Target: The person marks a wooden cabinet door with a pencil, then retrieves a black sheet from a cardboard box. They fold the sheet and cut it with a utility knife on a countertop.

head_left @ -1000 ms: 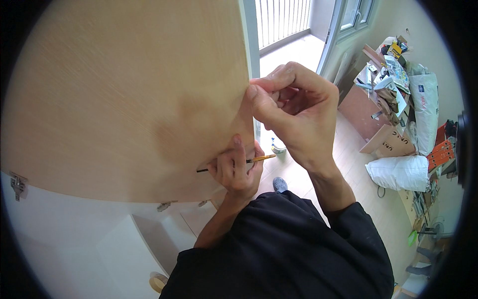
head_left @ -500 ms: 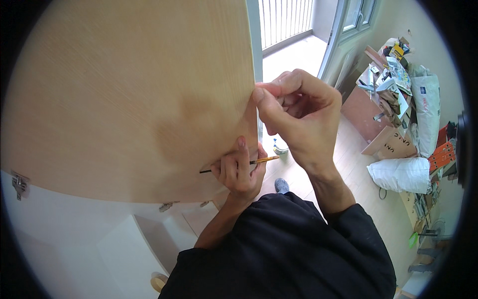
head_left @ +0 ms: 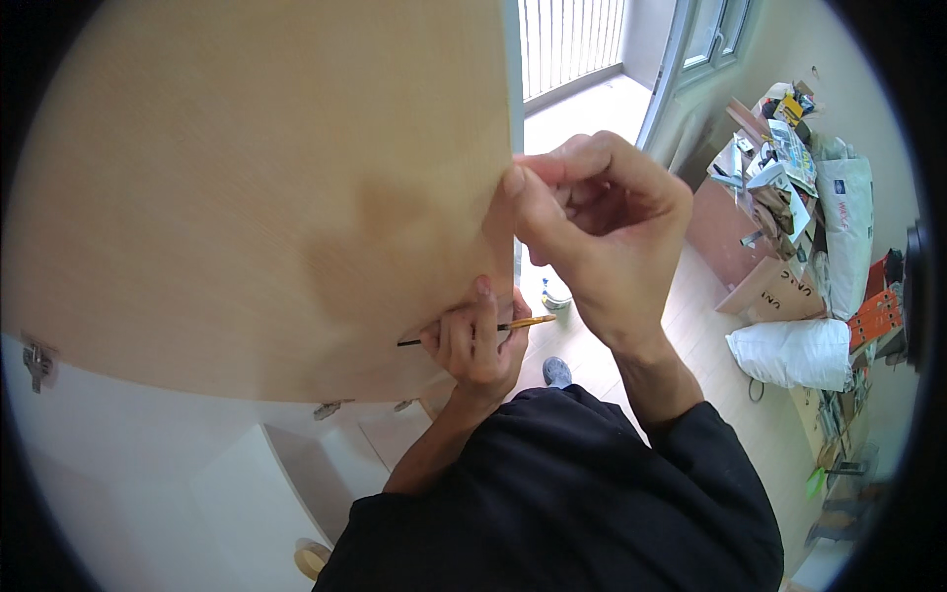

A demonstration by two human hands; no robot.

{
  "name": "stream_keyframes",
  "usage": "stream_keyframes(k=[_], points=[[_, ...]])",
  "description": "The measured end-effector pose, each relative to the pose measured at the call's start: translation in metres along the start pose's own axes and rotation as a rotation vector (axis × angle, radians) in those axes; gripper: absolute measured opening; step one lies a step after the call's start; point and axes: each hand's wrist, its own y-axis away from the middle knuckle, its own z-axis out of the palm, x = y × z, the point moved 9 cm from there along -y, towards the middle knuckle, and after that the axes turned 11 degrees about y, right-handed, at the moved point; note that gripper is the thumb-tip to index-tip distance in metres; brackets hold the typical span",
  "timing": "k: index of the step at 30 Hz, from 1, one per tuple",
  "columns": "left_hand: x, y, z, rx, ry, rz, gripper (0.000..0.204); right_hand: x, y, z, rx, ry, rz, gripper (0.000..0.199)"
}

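Observation:
A pale wood-grain door panel fills the left side, its straight edge running up the middle. My right hand pinches thumb and forefinger together at that edge, high up; whatever lies between the fingertips is hidden. Lower on the same edge is my left hand, its fingers closed around a slim paintbrush with a dark handle and a golden-brown tip end. The forefinger of that hand rests against the panel face, and its other fingertips curl by the edge.
Metal hinges line the panel's lower border beside a white cabinet. A small tin stands on the floor beyond my hands. To the right are stacked boards, white sacks and an orange object. A balcony doorway opens ahead.
The right hand and the panel edge sit slightly further right in the picture. Both hands keep the same grip, and the paintbrush stays in the left one.

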Motion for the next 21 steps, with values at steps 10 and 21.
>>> stream_keyframes(k=[10,21], points=[[0.000,0.003,-0.001,-0.022,-0.011,-0.012,0.064,0.000,-0.001,0.001,0.016,-0.027,-0.001,0.002],[-0.001,0.003,0.000,-0.021,0.004,-0.011,0.065,0.007,0.008,-0.001,0.028,-0.083,0.088,0.006]])
